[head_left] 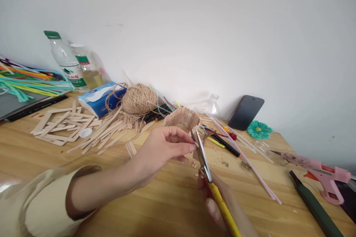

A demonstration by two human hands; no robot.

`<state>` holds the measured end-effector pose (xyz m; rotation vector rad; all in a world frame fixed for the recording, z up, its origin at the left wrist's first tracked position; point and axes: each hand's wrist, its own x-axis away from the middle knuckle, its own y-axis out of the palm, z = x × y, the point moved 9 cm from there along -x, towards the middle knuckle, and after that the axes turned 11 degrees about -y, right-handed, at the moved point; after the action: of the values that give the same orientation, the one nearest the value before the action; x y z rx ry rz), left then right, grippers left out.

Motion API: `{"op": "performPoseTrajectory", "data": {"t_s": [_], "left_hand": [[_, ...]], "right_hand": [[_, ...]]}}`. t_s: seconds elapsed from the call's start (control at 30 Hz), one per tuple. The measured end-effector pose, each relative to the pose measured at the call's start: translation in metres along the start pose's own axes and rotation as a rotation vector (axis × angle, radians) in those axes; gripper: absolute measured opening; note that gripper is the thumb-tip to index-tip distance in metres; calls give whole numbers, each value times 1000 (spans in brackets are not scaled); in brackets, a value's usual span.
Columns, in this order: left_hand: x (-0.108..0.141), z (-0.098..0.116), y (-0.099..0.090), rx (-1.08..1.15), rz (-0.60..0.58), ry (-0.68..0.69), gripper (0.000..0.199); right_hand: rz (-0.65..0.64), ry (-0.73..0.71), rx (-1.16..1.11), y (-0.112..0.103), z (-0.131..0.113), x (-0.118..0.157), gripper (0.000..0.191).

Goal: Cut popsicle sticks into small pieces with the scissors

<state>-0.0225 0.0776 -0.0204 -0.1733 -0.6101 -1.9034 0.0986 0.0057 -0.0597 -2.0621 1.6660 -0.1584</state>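
My left hand (169, 144) pinches a small bit of wooden stick (196, 144) at its fingertips, between the blades of the scissors. The scissors (205, 163), with yellow and red handles, are held in my right hand (218, 203), blades slightly apart and pointing away from me. Just behind the blades stands a round basket-like piece (182, 117) made of short wooden stick pieces. Small wood chips (194, 164) lie scattered on the table around the blades.
Craft sticks (102, 139), a twine ball (139, 99) and a blue tissue pack (102, 98) lie at the left, two bottles behind. At the right are a phone (246, 112), a teal flower (259, 130), pink straws (250, 166) and a pink glue gun (319, 172).
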Motion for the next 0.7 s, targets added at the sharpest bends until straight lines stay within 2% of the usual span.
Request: {"op": "performPoseTrajectory", "data": {"t_s": [0.2,0.37,0.5,0.7], "left_hand": [[-1,-4,0,53,-1,-67,17],[-6,-11,2,135,-66,-132,15],[-10,-16,5,181,-128,-180,11],[-9,-16,7,180,-175,-189,8]], "right_hand": [[4,30,91,-1,-4,-5,56],[-25,41,84,2,-3,-5,56],[24,20,81,-3,0,-1,54],[23,6,50,-4,0,0,55]]}}
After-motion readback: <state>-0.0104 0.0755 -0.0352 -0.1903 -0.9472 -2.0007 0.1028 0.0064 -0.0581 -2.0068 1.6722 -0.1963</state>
